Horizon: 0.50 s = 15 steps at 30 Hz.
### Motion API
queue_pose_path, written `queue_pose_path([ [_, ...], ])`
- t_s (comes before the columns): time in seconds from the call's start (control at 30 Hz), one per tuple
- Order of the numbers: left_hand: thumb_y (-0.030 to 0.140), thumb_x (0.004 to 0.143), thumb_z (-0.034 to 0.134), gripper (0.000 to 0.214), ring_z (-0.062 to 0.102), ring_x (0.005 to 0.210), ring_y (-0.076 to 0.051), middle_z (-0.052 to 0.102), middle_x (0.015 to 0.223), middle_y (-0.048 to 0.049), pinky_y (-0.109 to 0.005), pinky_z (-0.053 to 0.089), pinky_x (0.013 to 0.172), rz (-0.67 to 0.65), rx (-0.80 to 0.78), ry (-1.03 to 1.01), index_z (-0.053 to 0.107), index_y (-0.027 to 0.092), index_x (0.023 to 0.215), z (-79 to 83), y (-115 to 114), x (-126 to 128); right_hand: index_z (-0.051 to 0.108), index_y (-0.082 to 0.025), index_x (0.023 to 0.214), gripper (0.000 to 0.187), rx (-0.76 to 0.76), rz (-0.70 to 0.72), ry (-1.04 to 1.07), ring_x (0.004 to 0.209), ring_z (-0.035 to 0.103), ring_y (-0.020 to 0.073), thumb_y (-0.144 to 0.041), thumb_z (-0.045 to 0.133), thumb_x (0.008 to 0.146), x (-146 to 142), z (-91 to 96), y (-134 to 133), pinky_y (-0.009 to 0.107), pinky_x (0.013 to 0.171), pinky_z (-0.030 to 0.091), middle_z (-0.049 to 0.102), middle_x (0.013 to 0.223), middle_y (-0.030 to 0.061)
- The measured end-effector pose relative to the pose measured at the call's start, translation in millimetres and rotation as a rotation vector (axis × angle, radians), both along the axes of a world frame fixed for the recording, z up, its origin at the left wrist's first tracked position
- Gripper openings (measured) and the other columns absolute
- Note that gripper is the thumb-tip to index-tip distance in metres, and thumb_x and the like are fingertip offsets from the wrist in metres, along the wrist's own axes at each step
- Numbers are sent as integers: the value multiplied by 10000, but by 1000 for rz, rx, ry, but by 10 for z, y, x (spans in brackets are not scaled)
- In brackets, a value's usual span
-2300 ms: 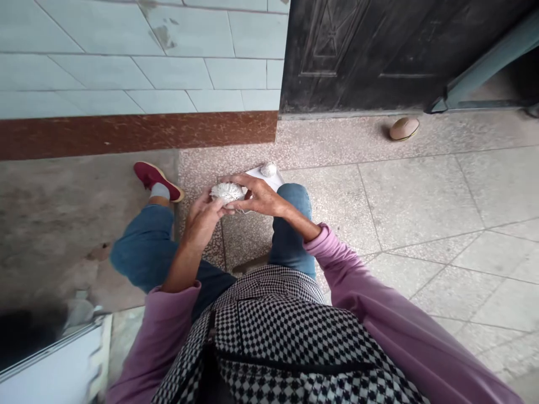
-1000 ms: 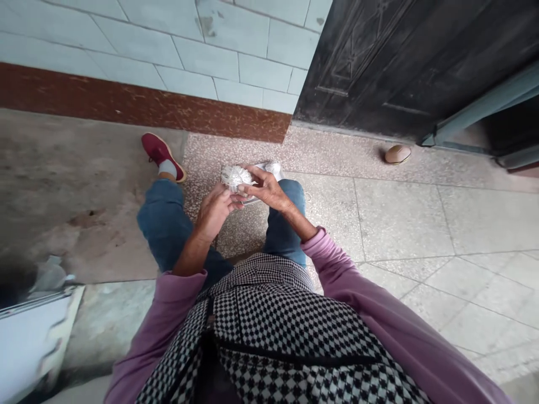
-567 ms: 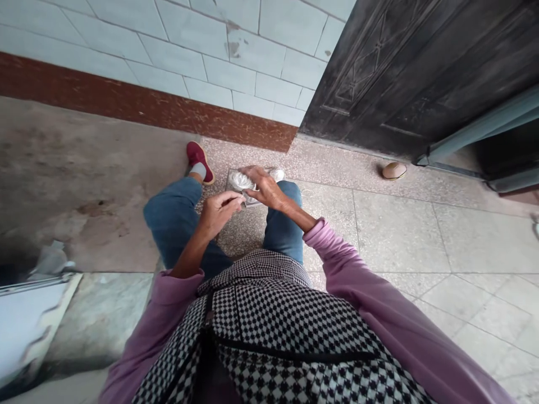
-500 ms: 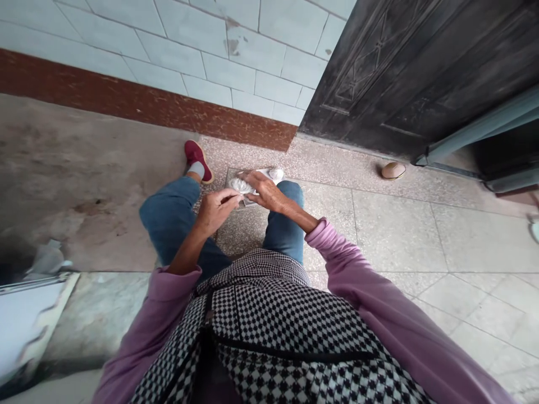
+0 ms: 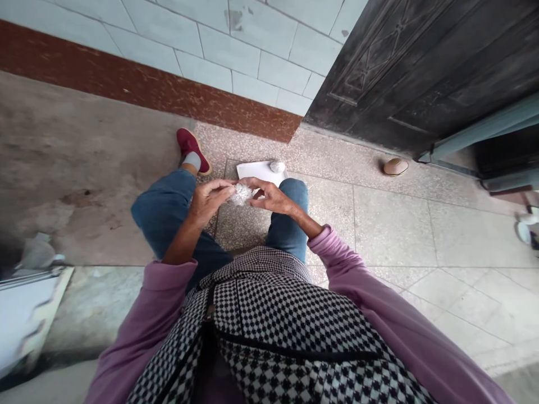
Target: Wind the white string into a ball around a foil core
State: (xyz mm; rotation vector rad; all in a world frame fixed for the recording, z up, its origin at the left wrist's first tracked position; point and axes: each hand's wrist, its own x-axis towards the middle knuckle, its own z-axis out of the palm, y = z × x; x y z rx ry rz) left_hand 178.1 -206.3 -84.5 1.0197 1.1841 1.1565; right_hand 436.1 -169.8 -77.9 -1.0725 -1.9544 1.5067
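Observation:
Between my two hands is a ball of white string or yarn point(image 5: 241, 194), held above the floor in front of my knees. My left hand point(image 5: 206, 201) pinches its left side with thumb and fingertips. On the right side, the curled fingers and thumb of my right hand point(image 5: 273, 198) grip it, fingers over the top. Beyond the hands lies a flat white tray or board point(image 5: 254, 169) on the floor. A second white ball point(image 5: 277, 166) rests at its right end. My right knee hides part of the tray.
A tiled wall point(image 5: 229, 53) with a red-brown skirting point(image 5: 147, 92) runs across the front. To the right stand a dark door point(image 5: 404, 73) and a small beige rounded object point(image 5: 395, 166) on the floor. A white panel point(image 5: 27, 314) is at the lower left.
Both hands have drawn the ball slightly nearer to me, off the tray, whose white surface now shows more. The right hand has gone from lying over the ball to gripping its side.

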Motion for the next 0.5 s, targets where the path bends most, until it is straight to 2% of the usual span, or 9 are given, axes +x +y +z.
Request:
queue_pose_path([
  [0.13, 441, 844, 1125, 303, 843, 1001, -306, 940, 1124, -138, -384, 719, 885, 78, 31, 0, 943, 211, 921, 3, -17, 28, 837, -197, 1628, 702, 80, -79, -81, 1401, 799, 345, -216, 1069, 966, -132, -63, -52, 468, 1136, 788, 778, 1712, 181],
  [0.23, 474, 812, 1137, 339, 828, 911, -290, 920, 1015, -120, -362, 707, 798, 73, 19, -18, 959, 209, 926, 8, 1, -23, 842, -200, 1587, 651, 101, -94, -104, 1383, 797, 352, -217, 1059, 973, -164, -83, -53, 507, 1180, 768, 798, 1654, 180],
  [0.3, 521, 779, 1160, 402, 800, 813, -272, 902, 945, -111, -325, 655, 669, 35, -41, -63, 956, 206, 921, -14, 13, -90, 825, -192, 1582, 668, 29, -48, -36, 1324, 808, 333, -259, 1067, 962, -158, -98, -35, 488, 1151, 761, 828, 1601, 168],
  [0.37, 543, 735, 1184, 443, 766, 727, -248, 876, 881, -100, -295, 593, 585, 15, -105, -150, 928, 209, 874, -56, 19, -131, 802, -185, 1589, 741, -105, 24, 81, 1280, 823, 311, -342, 1105, 931, -164, -116, -14, 454, 1134, 757, 858, 1527, 146],
  [0.43, 530, 697, 1193, 456, 726, 674, -218, 834, 816, -77, -280, 563, 567, 44, -140, -250, 883, 218, 819, -105, 22, -109, 785, -193, 1607, 846, -236, 67, 209, 1285, 838, 309, -427, 1153, 883, -202, -130, 1, 439, 1149, 759, 876, 1461, 126],
  [0.5, 525, 689, 1176, 470, 697, 654, -195, 796, 781, -58, -277, 557, 577, 103, -143, -319, 834, 222, 794, -146, 24, -28, 797, -230, 1627, 908, -301, 61, 285, 1329, 846, 322, -494, 1189, 852, -259, -131, 6, 442, 1182, 761, 878, 1473, 116],
])
